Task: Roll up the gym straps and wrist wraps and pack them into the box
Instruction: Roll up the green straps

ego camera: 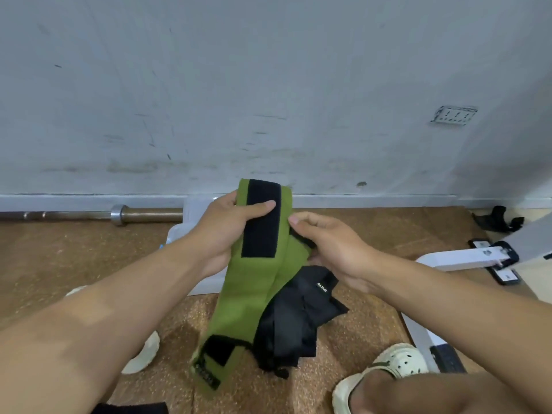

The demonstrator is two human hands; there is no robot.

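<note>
Above cork floor [358, 234], green wrist wrap [248, 282] in both hands' grip.

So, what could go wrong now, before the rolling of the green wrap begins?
1. The green wrist wrap hangs long and unrolled from the left hand; its loose end may roll crooked.
2. The black straps dangle from the right hand against the wrap, so they may tangle or catch on the black fastener patch.

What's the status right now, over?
Left hand holds green wrist wrap near its top, unrolled. Right hand pinches its edge, black straps dangling beneath. Clear box behind hands. Nothing blocking.
</note>
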